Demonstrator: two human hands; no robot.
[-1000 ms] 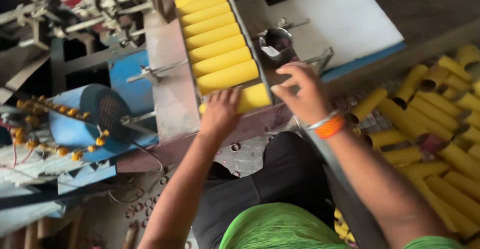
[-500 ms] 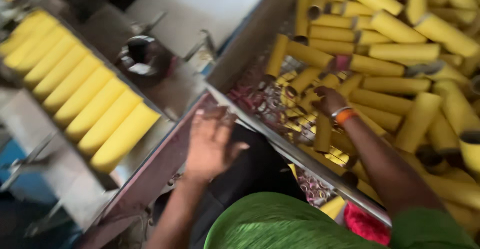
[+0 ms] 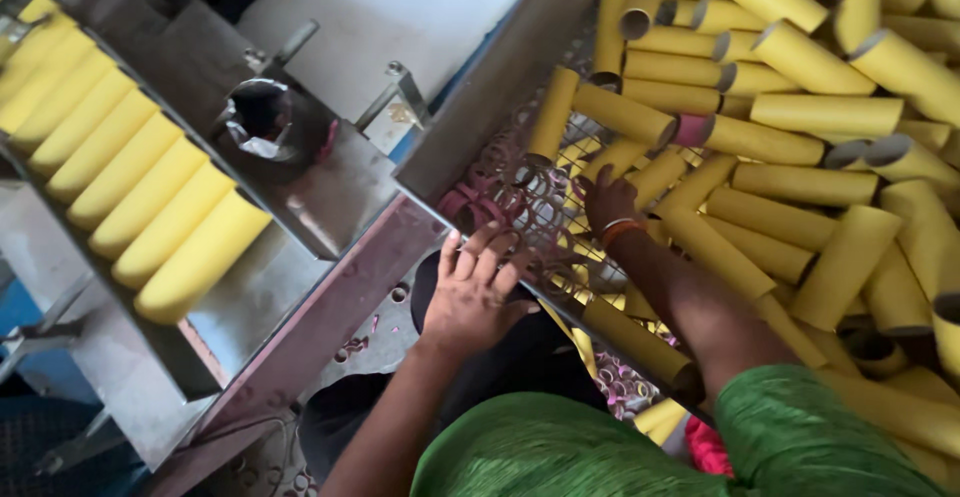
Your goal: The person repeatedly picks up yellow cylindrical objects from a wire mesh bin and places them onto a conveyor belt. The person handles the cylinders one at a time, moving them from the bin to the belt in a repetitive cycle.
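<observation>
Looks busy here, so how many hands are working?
2: the left hand lies flat at the metal bin edge; the right hand reaches among the yellow tubes. None seems hidden.

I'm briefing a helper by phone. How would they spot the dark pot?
Start at the sloping metal tray holding a row of yellow tubes. Just right of that row sits the dark pot, the only round, black, open-topped thing there.

A single head-worn camera looks steeply down from close above the person's green-clad lap, facing forward over the grey metal workbench (image 3: 330, 297) and piled yellow cardboard tubes (image 3: 800, 182).
</observation>
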